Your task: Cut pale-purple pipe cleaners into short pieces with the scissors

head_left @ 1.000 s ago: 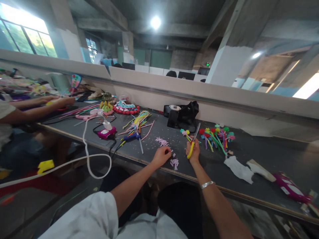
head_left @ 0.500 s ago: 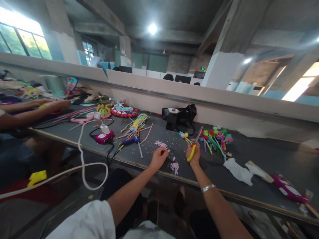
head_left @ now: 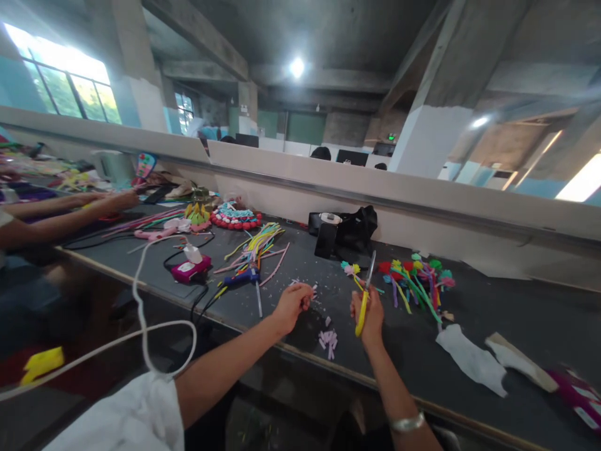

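Note:
My right hand (head_left: 369,313) is wrapped around yellow-handled scissors (head_left: 363,307), their blades pointing up and away from me. My left hand (head_left: 292,308) is closed in a pinch over the scattered lilac bits (head_left: 295,282), largely covering them. What sits between its fingertips is too small to make out. Between my hands and nearer the table edge lies a small pile of short lilac cut pieces (head_left: 328,343). Just beyond the scissors is a small pom-pom flower bunch (head_left: 350,269), with a larger bundle of colourful pipe-cleaner flowers (head_left: 416,275) to its right.
Left of my hands lie a blue glue gun (head_left: 241,277), loose pipe cleaners (head_left: 263,244) and a magenta power box (head_left: 191,269) with a white cable. A black bag (head_left: 357,228) rests against the partition. White scraps (head_left: 472,360) lie right. A co-worker's hands (head_left: 117,203) work far left.
My left hand has shifted slightly left and now covers much of the upper lilac bits. The scissors stay in my right hand, blades more upright. The camera view has turned slightly.

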The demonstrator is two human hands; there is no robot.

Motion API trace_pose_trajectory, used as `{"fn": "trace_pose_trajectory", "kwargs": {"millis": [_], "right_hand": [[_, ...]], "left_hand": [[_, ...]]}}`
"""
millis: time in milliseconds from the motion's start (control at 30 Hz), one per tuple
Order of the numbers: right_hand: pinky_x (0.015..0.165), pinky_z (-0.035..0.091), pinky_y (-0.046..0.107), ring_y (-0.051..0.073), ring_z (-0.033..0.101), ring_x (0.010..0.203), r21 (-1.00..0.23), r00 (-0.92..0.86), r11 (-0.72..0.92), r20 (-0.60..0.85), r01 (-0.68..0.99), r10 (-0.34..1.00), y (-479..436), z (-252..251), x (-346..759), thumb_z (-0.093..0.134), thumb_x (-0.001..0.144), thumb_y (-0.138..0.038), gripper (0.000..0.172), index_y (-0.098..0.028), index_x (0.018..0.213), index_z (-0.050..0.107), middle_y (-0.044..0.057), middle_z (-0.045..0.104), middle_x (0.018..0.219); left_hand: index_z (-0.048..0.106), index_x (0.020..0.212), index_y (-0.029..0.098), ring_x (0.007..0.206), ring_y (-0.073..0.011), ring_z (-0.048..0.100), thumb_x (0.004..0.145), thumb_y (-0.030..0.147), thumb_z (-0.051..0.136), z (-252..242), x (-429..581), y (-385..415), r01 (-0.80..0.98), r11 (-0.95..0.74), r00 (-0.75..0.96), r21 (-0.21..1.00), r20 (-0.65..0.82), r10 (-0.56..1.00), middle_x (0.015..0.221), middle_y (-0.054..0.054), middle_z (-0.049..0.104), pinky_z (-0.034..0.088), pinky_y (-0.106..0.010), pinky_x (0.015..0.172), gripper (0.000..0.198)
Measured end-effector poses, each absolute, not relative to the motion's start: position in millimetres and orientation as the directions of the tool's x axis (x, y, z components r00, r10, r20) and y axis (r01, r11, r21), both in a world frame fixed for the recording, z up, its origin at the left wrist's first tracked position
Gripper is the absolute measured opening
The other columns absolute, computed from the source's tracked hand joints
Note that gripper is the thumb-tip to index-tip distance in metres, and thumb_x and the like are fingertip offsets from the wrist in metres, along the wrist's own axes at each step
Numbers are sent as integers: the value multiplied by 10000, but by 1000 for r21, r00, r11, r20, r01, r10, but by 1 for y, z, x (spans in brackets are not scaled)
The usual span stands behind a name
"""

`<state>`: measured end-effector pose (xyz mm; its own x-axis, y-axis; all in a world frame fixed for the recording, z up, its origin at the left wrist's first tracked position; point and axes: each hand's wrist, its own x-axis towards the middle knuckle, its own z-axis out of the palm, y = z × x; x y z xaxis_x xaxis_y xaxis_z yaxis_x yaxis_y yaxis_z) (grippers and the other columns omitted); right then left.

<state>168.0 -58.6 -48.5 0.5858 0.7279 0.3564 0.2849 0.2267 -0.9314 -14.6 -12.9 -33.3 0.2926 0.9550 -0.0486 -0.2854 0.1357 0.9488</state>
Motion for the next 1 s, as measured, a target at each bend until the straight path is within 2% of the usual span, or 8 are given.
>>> {"fn": "trace_pose_trajectory", "kwargs": {"millis": [67,200,267,400,567,800,933,1000], "right_hand": [[399,460,215,130,589,496,-946,569,212,319,247,758,-61,-34,157,617,811,-513,555,-173,1242,536,-22,626,657],[423,478,210,143,629,586,-961,555,173,267,216,788,-68,-11,134,644,792,-501,609,-214,1309,493,28,687,814],[413,463,207,127,598,524,-984,558,126,175,125,811,-73,-5,125,656,790,-486,615,-229,1321,482,6,675,770],[424,436,187,77,500,432,-988,521,107,148,107,841,-79,-1,115,681,794,-430,588,-220,1309,490,-62,587,631],[431,464,216,97,540,447,-994,518,93,105,49,849,-77,-1,115,700,772,-410,642,-227,1330,443,-58,606,681],[422,449,215,88,519,424,-966,523,37,171,256,835,-76,-4,125,671,773,-401,550,-202,1259,510,-34,639,709],[517,495,241,120,596,528,-885,497,16,276,466,823,-77,-5,131,632,784,-418,471,-195,1195,577,13,695,793],[577,516,254,145,644,608,-839,478,11,321,544,817,-79,-7,135,594,813,-434,451,-191,1192,594,35,711,836]], "left_hand": [[611,656,173,528,-99,461,637,281,674,-22,-12,-10,-319,178,347,931,-60,936,660,-6,568,334,-233,499,127],[633,701,167,553,-93,451,666,254,692,-5,-8,-16,-411,206,429,888,-11,903,674,3,557,344,-226,524,110],[636,704,156,546,-84,436,680,249,699,-3,-7,-21,-416,220,444,882,-14,896,653,15,539,342,-222,534,115],[645,721,151,549,-76,432,704,251,692,-7,-5,-29,-398,279,468,874,-69,881,642,26,533,342,-216,552,112],[622,666,157,527,-80,423,692,267,694,-6,2,-31,-347,313,442,884,-140,886,598,29,535,334,-225,549,134],[621,671,144,606,-99,468,656,282,718,-7,5,-24,-178,221,473,959,-114,873,628,20,566,360,-225,596,169],[625,655,142,563,-98,449,650,271,708,-12,6,-18,-85,152,508,985,-88,857,583,25,552,339,-226,550,154],[638,650,139,565,-97,454,653,247,701,-12,7,-16,-127,175,512,976,-87,854,588,19,560,349,-227,559,125]]}}
